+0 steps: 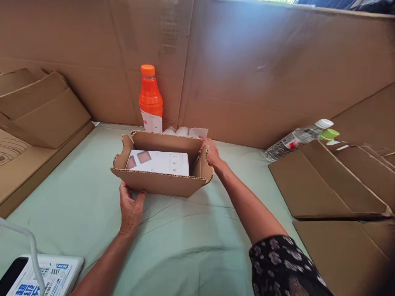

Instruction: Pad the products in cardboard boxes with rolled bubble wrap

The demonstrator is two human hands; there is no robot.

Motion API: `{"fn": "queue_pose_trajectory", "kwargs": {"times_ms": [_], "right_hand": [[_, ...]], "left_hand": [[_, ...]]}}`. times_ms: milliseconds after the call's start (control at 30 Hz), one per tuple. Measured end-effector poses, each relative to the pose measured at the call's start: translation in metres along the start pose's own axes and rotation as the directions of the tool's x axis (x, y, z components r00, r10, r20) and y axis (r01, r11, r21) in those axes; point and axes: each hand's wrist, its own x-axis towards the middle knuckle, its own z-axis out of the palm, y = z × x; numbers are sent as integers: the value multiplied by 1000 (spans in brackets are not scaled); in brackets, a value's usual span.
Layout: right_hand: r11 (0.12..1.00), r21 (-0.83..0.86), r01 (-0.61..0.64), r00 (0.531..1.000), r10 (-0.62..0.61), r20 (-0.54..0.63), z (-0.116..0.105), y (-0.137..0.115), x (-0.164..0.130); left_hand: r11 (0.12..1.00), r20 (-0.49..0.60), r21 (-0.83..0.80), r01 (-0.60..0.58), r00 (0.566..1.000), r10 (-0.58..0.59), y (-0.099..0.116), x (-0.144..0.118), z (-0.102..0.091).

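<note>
Red characters on the orange bottle (pixel 150 98) are unreadable. In front, the left hand (pixel 131 209), half-curled, holds the cardboard box (pixel 160 183) low at left; the right hand (pixel 212 153) grips its far-right corner.

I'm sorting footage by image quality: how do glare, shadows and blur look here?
Head view: pale bluish glare on the cardboard wall, right of centre; head view: soft shadows on the green sheet; head view: dark blur in the bottom right corner, while the open box and orange bottle look fairly sharp.
</note>
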Motion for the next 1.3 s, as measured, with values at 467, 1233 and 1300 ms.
{"fn": "queue_pose_trajectory", "kwargs": {"times_ms": [467, 1233, 1300], "right_hand": [[739, 313, -596, 799, 584, 144, -93, 9, -175], [817, 451, -359, 933, 320, 164, -19, -80, -136], [828, 429, -361, 932, 337, 136, -18, -75, -128]], "left_hand": [[995, 3, 98, -1, 1000, 1, 3, 2, -5], [996, 91, -16, -85, 992, 86, 5, 0, 3], [993, 199, -86, -84, 975, 100, 2, -1, 5]]}}
